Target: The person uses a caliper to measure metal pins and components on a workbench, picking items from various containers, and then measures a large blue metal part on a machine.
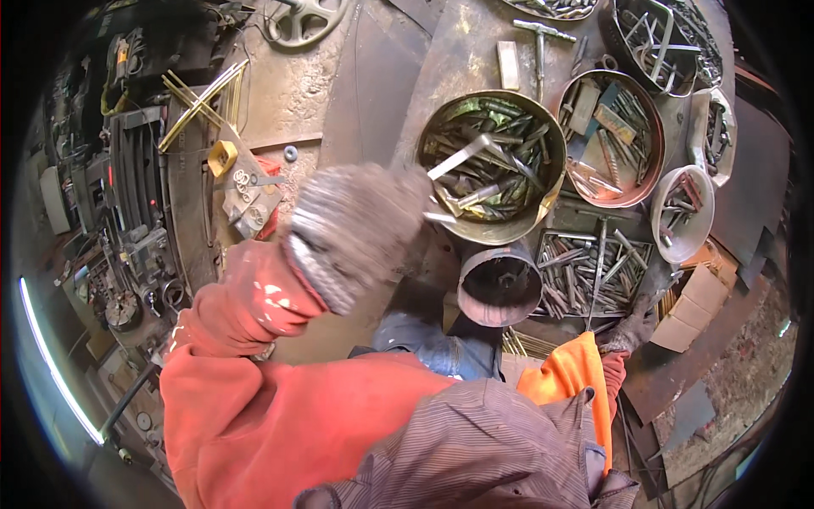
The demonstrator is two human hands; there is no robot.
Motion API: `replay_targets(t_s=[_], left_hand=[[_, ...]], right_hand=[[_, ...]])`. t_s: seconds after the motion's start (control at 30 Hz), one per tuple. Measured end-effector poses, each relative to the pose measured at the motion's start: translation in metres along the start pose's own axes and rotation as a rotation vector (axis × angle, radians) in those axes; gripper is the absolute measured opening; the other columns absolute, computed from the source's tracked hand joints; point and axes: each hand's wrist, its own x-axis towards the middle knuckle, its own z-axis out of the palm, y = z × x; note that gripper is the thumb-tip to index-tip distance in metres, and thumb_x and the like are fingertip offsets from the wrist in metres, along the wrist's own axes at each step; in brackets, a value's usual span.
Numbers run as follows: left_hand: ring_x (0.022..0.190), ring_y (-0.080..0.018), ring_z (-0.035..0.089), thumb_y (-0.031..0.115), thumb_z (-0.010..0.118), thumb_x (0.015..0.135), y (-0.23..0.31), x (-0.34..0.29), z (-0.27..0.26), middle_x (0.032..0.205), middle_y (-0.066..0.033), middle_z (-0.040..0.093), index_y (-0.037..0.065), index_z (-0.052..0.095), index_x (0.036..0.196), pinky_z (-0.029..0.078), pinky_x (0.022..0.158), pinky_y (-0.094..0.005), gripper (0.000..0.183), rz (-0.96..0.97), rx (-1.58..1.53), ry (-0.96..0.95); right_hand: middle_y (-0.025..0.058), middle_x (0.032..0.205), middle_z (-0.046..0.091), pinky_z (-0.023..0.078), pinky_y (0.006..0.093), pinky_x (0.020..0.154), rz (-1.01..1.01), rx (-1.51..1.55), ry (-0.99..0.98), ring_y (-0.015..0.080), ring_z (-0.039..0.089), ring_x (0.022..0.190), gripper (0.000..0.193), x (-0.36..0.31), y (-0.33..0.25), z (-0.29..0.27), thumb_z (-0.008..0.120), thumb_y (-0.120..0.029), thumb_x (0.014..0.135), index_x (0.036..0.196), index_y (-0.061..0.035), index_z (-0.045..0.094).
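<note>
My left hand [360, 225], in a grey knit glove, is raised left of a round metal pan [549, 191] of drill bits and cutters. It is smeared by motion, so its fingers cannot be made out. Pale metal bars [462, 156] stick out over the pan's left side, close to the fingertips; whether the hand holds them cannot be told. Low on the right, my right hand [629, 329], in a dark glove, is at the lower right corner of a tray [543, 310] of loose bits. A long T-shaped tool [599, 263] lies across that tray. The right fingers are mostly hidden.
A reddish pan [649, 191], a white bowl [701, 242] and a dark container [623, 42] hold more tooling. An empty-looking can [500, 310] stands nearest me. A T-handle [540, 59] lies at the back. Left are a handwheel [303, 21], brass rods [203, 106] and machinery [140, 170].
</note>
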Motion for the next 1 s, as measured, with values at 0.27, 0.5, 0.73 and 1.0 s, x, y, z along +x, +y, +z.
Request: replay_targets(t_s=[0.27,0.5,0.73,1.0], left_hand=[[0.076,-0.0323,0.070,0.009,0.063,0.080,-0.011,-0.005,-0.041,0.077,-0.0108,0.068,0.006,0.068,0.096,0.055,0.065,-0.0452,0.016,0.155,0.189,-0.190],[0.074,-0.0320,0.071,0.009,0.062,0.081,-0.028,0.029,-0.017,0.075,-0.0142,0.068,0.005,0.067,0.085,0.056,0.061,-0.0442,0.008,0.309,0.321,-0.198],[0.072,-0.0365,0.070,0.009,0.060,0.086,-0.037,0.010,-0.039,0.072,-0.0165,0.066,0.005,0.066,0.092,0.055,0.060,-0.0478,0.009,0.033,0.332,0.127],[0.068,-0.0362,0.071,0.011,0.062,0.083,-0.016,0.001,-0.027,0.071,-0.0151,0.067,0.007,0.069,0.087,0.056,0.058,-0.0477,0.009,-0.010,0.341,0.079]], right_hand=[[0.0125,0.099,0.072,0.050,0.0363,0.076,-0.072,-0.087,0.024,0.0192,0.061,0.081,0.052,0.000,0.000,-0.002,0.076,-0.039,0.092,0.115,0.0072,0.069],[0.0062,0.090,0.068,0.049,0.0306,0.072,0.007,0.006,0.014,0.0135,0.057,0.078,0.044,0.001,-0.002,0.002,0.078,-0.033,0.092,0.108,0.0061,0.068],[0.0083,0.096,0.070,0.050,0.0312,0.074,0.047,0.095,0.019,0.0154,0.060,0.080,0.044,-0.001,-0.001,0.005,0.078,-0.030,0.092,0.114,0.0069,0.067],[0.0104,0.104,0.070,0.051,0.0328,0.078,0.060,0.240,-0.051,0.0172,0.062,0.086,0.044,-0.004,-0.006,0.001,0.077,-0.025,0.093,0.119,0.0069,0.065]])
